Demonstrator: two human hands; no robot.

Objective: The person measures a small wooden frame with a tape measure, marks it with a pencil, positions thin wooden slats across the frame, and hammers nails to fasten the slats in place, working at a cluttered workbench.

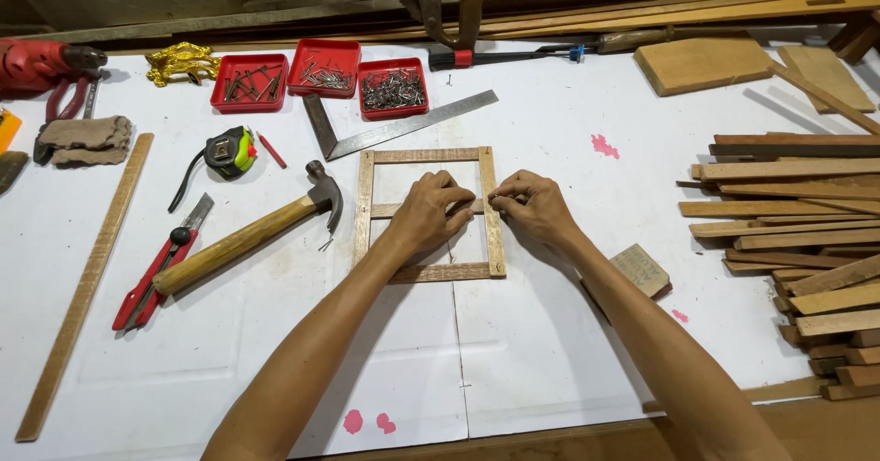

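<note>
Wooden frame (429, 214) lies flat at the white table's (550, 351) centre, both hands over its crossbar. The left hand (424, 214) presses the bar down; the right hand (532, 206) pinches something small at its three o'clock end, too small to identify. Steadying the joint flush seems wise; the hammer (252, 232) waits at nine o'clock.

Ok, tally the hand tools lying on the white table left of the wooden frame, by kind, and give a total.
Hammer: 1
Tape measure: 1
Steel try square: 1
Red utility knife: 1
Red pencil: 1
Total: 5
Both hands, left hand and right hand, rest on the wooden frame, not on any tool.
</note>
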